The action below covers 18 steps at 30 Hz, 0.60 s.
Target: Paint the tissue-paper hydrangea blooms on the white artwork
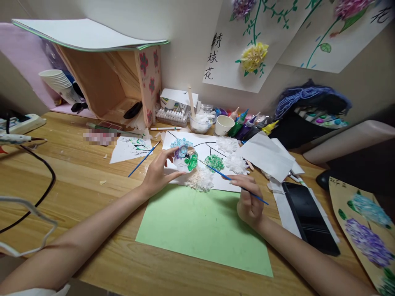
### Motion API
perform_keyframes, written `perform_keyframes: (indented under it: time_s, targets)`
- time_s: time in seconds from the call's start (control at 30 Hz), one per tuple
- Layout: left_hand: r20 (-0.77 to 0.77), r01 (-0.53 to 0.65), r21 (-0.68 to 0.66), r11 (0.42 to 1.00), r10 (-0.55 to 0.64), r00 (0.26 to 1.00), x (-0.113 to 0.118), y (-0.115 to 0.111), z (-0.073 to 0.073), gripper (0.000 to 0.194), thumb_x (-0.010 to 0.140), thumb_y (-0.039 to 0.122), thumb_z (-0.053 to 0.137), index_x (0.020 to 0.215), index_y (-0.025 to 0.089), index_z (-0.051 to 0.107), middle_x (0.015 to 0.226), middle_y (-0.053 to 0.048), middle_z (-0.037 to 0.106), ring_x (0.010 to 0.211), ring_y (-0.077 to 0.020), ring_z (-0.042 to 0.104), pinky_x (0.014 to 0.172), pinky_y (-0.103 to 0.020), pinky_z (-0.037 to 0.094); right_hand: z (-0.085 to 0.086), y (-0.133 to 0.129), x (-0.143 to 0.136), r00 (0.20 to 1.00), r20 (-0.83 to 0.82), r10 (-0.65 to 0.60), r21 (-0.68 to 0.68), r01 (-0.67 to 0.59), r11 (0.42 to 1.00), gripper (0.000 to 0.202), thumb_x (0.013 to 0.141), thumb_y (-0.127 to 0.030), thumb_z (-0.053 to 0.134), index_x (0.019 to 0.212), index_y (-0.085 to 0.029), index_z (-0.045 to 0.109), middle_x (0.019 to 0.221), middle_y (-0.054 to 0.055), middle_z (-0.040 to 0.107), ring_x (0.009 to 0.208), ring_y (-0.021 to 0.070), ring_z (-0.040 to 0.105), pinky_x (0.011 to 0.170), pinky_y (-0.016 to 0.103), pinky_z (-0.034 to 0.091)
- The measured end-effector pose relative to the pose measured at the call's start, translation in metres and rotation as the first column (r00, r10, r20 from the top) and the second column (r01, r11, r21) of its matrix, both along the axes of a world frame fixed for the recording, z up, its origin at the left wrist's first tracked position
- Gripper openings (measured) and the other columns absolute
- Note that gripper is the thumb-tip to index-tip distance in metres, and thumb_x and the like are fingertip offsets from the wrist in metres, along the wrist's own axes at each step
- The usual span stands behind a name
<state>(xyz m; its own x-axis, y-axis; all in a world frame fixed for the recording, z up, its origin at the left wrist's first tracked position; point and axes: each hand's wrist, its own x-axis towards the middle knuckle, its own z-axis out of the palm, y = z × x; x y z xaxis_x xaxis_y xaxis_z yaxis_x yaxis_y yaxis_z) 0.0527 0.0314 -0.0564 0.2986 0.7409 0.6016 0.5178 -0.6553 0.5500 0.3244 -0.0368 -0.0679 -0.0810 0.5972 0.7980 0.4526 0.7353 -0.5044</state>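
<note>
My left hand (159, 170) grips a small round paint palette (182, 163) by its edge, thumb below and fingers at the top. Green, purple and brownish paint smears cover it. In my right hand (249, 199) is a thin blue paintbrush (220, 173), its tip close to the palette's right side. Beneath both lies a white sheet (175, 181) with drawn dark stems and fluffy paper flowers. One flower is blue (181, 142), partly behind the palette. Another is green (215, 163), and a pale cream flower (200, 179) sits near the front edge.
A green sheet (203, 230) lies in front. To the left rest another blue paintbrush (143, 159) and a paint-marked paper (131, 148). Paint bottles (243, 123), a paper cup (224, 125) and a bowl of white scraps (202, 121) stand behind. A black phone (310, 218) lies right.
</note>
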Motion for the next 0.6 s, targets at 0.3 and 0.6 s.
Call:
perform_keyframes:
  time_s: [0.3, 0.6]
  targets:
    - [-0.033, 0.069, 0.024, 0.997, -0.068, 0.997, 0.0009, -0.0013, -0.0019, 0.070, 0.076, 0.041, 0.074, 0.136, 0.024, 0.042, 0.105, -0.007, 0.062, 0.085, -0.0172, 0.059, 0.068, -0.028, 0.049, 0.0058, 0.0040, -0.0050, 0.994, 0.102, 0.030, -0.141, -0.015, 0.990, 0.030, 0.095, -0.019, 0.039, 0.116, -0.026, 0.060, 0.106, 0.006, 0.070, 0.101, 0.0214, 0.063, 0.083, 0.040, 0.053]
    - [-0.028, 0.055, 0.026, 0.998, -0.054, 0.998, 0.0010, -0.0012, 0.0006, 0.069, 0.076, 0.043, 0.073, 0.134, 0.023, 0.043, 0.104, -0.007, 0.063, 0.085, -0.0179, 0.059, 0.076, -0.031, 0.050, 0.0034, 0.0035, -0.0025, 1.000, 0.021, 0.009, -0.076, -0.007, 0.997, 0.028, 0.095, -0.020, 0.038, 0.112, -0.025, 0.061, 0.100, 0.006, 0.070, 0.096, 0.0219, 0.064, 0.079, 0.040, 0.052]
